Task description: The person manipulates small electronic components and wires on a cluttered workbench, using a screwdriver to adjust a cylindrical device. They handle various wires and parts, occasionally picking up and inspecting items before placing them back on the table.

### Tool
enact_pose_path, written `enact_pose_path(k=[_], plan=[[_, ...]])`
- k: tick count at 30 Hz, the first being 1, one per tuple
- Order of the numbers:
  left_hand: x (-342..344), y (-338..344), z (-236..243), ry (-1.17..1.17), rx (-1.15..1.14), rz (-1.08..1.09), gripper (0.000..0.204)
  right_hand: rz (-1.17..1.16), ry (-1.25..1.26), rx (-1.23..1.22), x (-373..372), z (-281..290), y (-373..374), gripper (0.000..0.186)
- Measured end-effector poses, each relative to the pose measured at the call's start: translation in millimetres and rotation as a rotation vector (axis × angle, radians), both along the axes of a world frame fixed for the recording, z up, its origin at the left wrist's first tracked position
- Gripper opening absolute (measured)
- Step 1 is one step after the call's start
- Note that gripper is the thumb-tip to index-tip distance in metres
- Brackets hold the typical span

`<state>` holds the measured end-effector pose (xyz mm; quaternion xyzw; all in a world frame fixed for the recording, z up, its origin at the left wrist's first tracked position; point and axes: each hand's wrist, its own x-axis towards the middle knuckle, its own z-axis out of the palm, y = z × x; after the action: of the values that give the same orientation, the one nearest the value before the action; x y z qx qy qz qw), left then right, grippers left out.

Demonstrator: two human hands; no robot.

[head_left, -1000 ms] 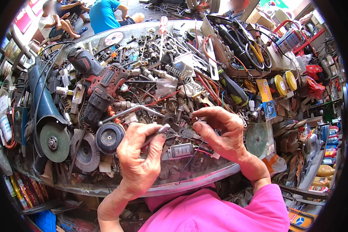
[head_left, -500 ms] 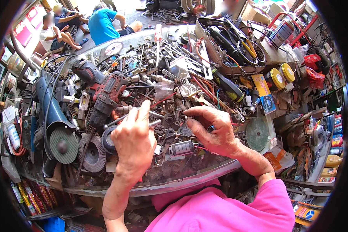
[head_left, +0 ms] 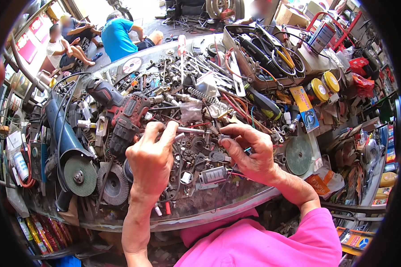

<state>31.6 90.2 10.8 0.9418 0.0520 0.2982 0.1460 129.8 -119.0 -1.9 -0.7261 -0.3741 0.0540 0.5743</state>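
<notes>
My left hand (head_left: 150, 158) is closed, fingers curled, over the cluttered workbench. A slim silvery metal rod (head_left: 192, 130) comes out from its fingertips and points right; the gripped end is hidden. My right hand (head_left: 253, 153) faces it, thumb and forefinger pinching a small metal piece (head_left: 222, 137), too small to name. The rod's tip lies just short of this piece. Beneath both hands are loose nuts, sockets and a grey rectangular module (head_left: 213, 175). A red and black cordless drill (head_left: 128, 115) lies beside my left hand.
An angle grinder (head_left: 67, 133) and a flap disc (head_left: 112, 183) lie at the left. A metal tool box (head_left: 250, 76) with cables stands far right, near a green disc (head_left: 298, 155) and a green-black screwdriver (head_left: 262, 100). People sit beyond the bench, one in a blue shirt (head_left: 119, 38).
My left index finger, stretched forward before, has bent in, and the rod now shows between my hands. My right hand sits slightly farther right, still pinching. The view has shifted a little.
</notes>
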Motion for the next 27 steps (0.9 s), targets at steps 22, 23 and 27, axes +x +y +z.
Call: enact_pose_path(k=[22, 23, 27], plan=[[-10, -17, 5, -0.163, -0.108, -0.256, 0.059, 0.1, -0.169, 0.15, 4, 14, -6, 0.025], [-11, -17, 7, -0.148, -0.124, -0.261, 0.059, 0.1, -0.188, 0.143, 5, 15, -7, 0.025], [-13, -19, 8, -0.131, -0.146, -0.283, 0.059, 0.072, -0.318, 0.046, 6, 22, -10, 0.023]])
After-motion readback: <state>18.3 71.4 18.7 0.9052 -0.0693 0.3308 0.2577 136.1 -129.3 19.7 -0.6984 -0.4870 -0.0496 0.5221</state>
